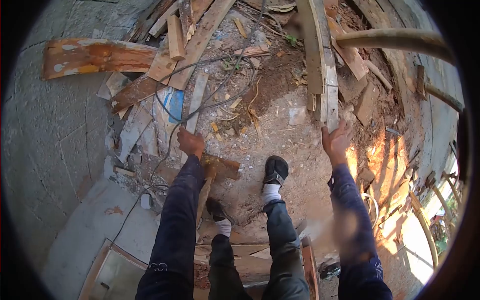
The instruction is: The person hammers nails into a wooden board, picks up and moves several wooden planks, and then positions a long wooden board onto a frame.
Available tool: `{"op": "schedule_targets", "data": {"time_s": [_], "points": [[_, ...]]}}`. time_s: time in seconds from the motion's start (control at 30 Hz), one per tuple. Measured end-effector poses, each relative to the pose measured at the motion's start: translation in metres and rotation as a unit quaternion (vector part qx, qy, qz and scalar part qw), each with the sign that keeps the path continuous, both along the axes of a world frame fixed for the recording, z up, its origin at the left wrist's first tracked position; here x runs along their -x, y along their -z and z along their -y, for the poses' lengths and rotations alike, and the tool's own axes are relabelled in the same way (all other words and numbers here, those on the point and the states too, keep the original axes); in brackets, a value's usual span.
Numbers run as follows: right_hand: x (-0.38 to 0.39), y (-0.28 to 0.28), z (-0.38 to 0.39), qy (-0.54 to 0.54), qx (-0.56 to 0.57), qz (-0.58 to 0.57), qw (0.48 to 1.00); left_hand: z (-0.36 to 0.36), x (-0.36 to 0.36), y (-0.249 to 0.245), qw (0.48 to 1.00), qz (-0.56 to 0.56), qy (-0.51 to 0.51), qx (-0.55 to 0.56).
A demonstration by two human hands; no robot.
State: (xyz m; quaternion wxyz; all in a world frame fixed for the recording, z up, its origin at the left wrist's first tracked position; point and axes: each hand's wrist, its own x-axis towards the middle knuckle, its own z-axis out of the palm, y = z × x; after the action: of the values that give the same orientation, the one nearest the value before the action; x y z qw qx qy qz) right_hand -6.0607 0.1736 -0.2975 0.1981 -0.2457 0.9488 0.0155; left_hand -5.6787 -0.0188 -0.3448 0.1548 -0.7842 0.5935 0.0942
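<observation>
My left hand (191,143) is closed, its fingers curled beside a black cable (189,118). The cable lies in a loose loop over the rubble and runs past the knuckles; what the fingers hold, if anything, I cannot tell. A narrow pale wood strip (198,95) passes close to this hand. Over on the right, my right hand (337,142) is open, fingers apart, at the near end of long wooden boards (320,65). Those boards stretch away from me, with thin dark bands around them.
Broken planks (200,50) and a curved, peeling board (100,56) lie against the grey wall (55,130). A short wood piece (222,167) sits by my feet. Wooden poles (395,40) jut in from the right. Behind me is a framed panel (117,275).
</observation>
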Motion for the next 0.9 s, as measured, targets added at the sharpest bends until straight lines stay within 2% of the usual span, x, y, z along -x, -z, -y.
{"op": "schedule_targets", "data": {"time_s": [0.07, 0.13, 0.2, 0.27, 0.33, 0.37, 0.43, 0.47, 0.53, 0.57, 0.6, 0.63, 0.67, 0.7, 0.77, 0.83, 0.9], "points": [[-0.016, -0.008, -0.007, -0.071, 0.127, -0.019, 0.989, 0.002, -0.029, 0.016, 0.992, -0.060, 0.109, -0.019], [-0.047, -0.018, -0.009, -0.122, 0.178, 0.070, 0.974, -0.009, -0.029, -0.004, 0.986, -0.085, 0.143, 0.014], [-0.086, -0.021, -0.012, -0.038, 0.145, 0.317, 0.936, -0.018, -0.019, -0.034, 0.966, -0.192, 0.151, -0.081], [-0.127, -0.044, 0.011, 0.033, 0.057, 0.562, 0.824, -0.021, -0.010, -0.064, 0.912, -0.300, 0.043, -0.275], [-0.167, -0.061, 0.024, 0.045, 0.081, 0.633, 0.769, -0.038, 0.003, -0.086, 0.842, -0.404, -0.030, -0.356], [-0.182, -0.062, 0.026, 0.041, 0.081, 0.635, 0.767, -0.042, 0.015, -0.097, 0.844, -0.404, -0.032, -0.353], [-0.204, -0.054, 0.025, 0.194, 0.191, 0.709, 0.650, -0.046, 0.033, -0.115, 0.705, -0.515, -0.178, -0.453], [-0.202, -0.059, 0.027, 0.195, 0.189, 0.709, 0.651, -0.038, 0.035, -0.116, 0.704, -0.515, -0.180, -0.454], [-0.191, -0.073, 0.029, 0.279, 0.151, 0.700, 0.640, -0.010, 0.043, -0.105, 0.773, -0.371, -0.062, -0.511], [-0.184, -0.074, 0.024, 0.279, 0.147, 0.698, 0.642, 0.002, 0.040, -0.094, 0.844, -0.374, 0.026, -0.383], [-0.174, -0.074, 0.014, 0.250, 0.141, 0.678, 0.677, 0.014, 0.038, -0.083, 0.892, -0.364, 0.112, -0.244], [-0.165, -0.073, 0.004, 0.220, 0.137, 0.656, 0.708, 0.032, 0.046, -0.080, 0.902, -0.412, 0.093, -0.096], [-0.153, -0.079, -0.004, 0.223, 0.136, 0.655, 0.709, 0.056, 0.044, -0.058, 0.899, -0.409, 0.151, 0.038], [-0.139, -0.091, -0.011, 0.196, 0.108, 0.631, 0.743, 0.079, 0.043, -0.046, 0.912, -0.336, 0.200, 0.122], [-0.114, -0.107, -0.032, 0.162, 0.071, 0.589, 0.788, 0.121, 0.039, -0.012, 0.934, -0.254, 0.195, 0.159], [-0.098, -0.113, -0.065, 0.159, 0.067, 0.563, 0.808, 0.144, 0.035, 0.020, 0.944, -0.244, 0.175, 0.136], [-0.090, -0.121, -0.106, 0.182, 0.093, 0.516, 0.832, 0.151, 0.039, 0.032, 0.955, -0.231, 0.151, 0.109]]}}
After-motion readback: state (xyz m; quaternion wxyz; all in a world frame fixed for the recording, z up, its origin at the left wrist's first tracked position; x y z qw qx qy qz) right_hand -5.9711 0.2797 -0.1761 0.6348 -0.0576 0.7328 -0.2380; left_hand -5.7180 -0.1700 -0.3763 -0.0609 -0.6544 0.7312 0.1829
